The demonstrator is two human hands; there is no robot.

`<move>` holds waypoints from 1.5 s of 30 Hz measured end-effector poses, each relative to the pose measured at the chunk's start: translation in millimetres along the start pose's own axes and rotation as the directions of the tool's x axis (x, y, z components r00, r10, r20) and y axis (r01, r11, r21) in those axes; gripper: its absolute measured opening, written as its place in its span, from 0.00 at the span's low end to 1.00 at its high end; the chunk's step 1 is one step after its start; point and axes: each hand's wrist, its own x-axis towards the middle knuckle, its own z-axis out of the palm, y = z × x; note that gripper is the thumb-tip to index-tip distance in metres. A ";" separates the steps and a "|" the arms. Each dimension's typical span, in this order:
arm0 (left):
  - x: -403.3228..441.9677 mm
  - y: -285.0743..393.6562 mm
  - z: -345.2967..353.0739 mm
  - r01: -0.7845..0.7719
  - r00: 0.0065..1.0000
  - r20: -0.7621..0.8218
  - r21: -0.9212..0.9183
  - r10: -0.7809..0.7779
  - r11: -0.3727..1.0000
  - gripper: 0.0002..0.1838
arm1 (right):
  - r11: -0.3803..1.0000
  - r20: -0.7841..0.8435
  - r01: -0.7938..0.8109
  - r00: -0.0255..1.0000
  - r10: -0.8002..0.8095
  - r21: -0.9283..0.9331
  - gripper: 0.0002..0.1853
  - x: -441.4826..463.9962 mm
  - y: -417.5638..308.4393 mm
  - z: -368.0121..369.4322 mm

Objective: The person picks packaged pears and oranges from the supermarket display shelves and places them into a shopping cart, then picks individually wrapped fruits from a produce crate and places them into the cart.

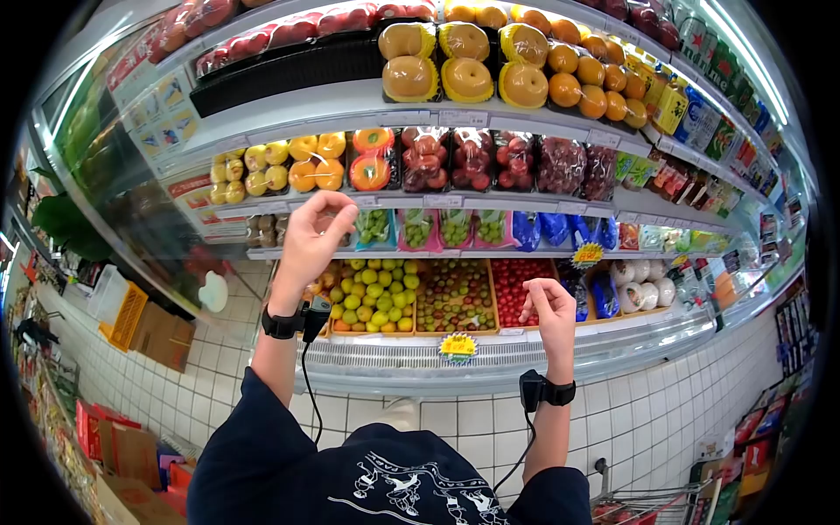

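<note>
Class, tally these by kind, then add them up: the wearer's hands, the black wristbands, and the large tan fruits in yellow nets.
Hands: 2 (left, right)
Black wristbands: 2
Tan fruits: 6
Total: 10

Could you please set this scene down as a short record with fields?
Left hand: raised before the shelves, fingers bent, nothing visibly held
Right hand: lower in view, fingers bent, nothing visibly held
Wristbands: black, one per wrist
Upper shelf: packed pears, oranges
Bins: loose green fruit, red fruit
Floor: white tiles
</note>
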 end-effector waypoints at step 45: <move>260.7 -66.4 33.9 -0.153 0.979 -0.159 -0.139 0.130 0.978 0.42 | 0.765 0.196 0.450 0.892 -0.407 -0.461 0.48 282.4 -33.9 212.2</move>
